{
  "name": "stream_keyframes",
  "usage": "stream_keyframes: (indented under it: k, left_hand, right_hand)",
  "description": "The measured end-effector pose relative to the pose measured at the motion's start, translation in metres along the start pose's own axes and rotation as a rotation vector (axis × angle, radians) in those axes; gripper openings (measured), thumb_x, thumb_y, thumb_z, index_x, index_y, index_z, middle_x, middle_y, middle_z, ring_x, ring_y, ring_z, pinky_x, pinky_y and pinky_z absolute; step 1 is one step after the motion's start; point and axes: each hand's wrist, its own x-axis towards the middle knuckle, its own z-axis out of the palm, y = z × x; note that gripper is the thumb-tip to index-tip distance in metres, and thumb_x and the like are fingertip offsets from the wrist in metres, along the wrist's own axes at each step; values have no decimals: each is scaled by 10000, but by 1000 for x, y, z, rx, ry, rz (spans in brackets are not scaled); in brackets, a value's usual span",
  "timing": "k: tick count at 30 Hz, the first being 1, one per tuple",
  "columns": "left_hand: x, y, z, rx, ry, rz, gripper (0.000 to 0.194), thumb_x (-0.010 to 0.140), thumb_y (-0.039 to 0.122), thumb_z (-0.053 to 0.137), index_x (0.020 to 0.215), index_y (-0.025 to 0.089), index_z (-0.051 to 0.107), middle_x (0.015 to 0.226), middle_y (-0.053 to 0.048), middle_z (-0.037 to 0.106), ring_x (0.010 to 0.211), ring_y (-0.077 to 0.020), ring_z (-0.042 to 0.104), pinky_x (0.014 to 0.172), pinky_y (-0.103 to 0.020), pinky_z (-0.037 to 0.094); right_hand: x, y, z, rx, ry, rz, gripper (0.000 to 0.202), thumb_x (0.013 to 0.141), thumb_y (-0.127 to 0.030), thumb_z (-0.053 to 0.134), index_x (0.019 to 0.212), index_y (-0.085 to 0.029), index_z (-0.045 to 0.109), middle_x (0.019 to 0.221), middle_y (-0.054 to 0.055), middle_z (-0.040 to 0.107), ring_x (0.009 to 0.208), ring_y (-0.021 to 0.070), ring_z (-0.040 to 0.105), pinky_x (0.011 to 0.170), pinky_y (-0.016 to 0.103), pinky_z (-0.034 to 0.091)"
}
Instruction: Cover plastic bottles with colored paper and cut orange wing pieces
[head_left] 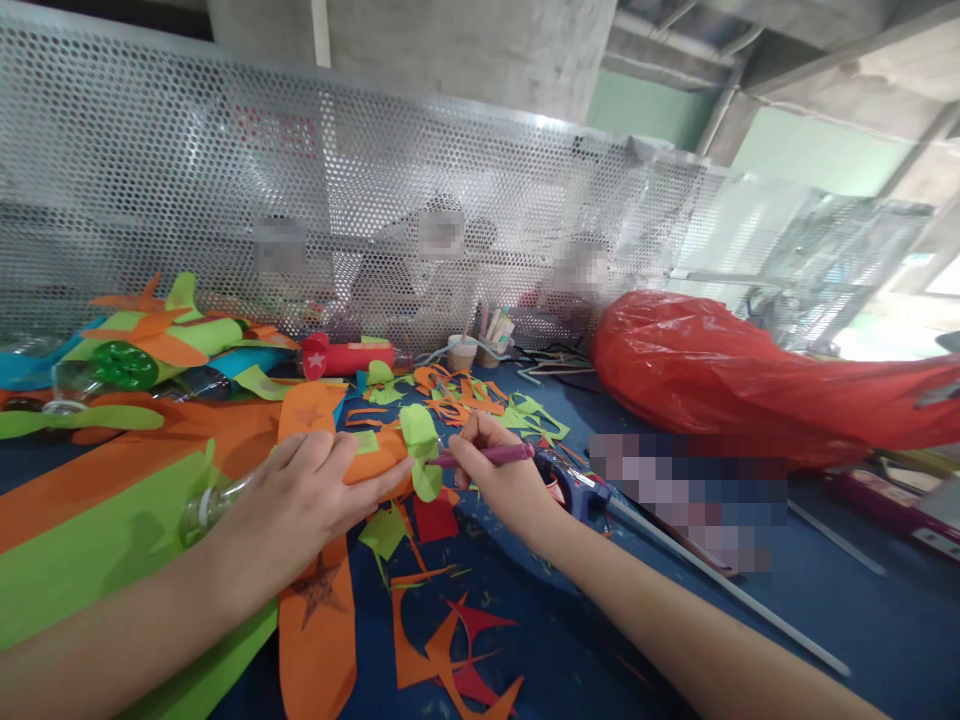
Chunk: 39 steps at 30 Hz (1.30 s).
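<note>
My left hand (307, 490) is wrapped over a clear plastic bottle (217, 505) covered in orange paper, which lies on its side. A green paper propeller (421, 452) stands at the bottle's right end, and a long orange strip (319, 640) with dark stars passes beneath the bottle. Pinched in my right hand (495, 470) is a purple pen (499, 455), its tip at the middle of the propeller.
Orange, green and red paper scraps (450, 640) litter the blue table (570, 620). Decorated bottles (150, 340) lie at the left. A tape dispenser (574, 490), white rod (735, 590) and red plastic bag (720, 380) are at the right. People show behind a perforated metal screen (450, 180).
</note>
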Motion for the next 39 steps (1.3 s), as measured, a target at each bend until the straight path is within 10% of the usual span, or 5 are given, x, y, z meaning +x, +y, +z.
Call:
stream_keyframes:
  k: [39]
  left_hand:
    - [3, -3, -3, 1, -26, 16, 559, 936, 284, 650, 1432, 495, 503, 884, -53, 553, 878, -281, 502, 759, -398, 444]
  right_hand:
    - [2, 3, -3, 106, 49, 30, 186, 778, -311, 576, 660, -242, 450, 541, -55, 556, 572, 138, 512, 596, 275, 403]
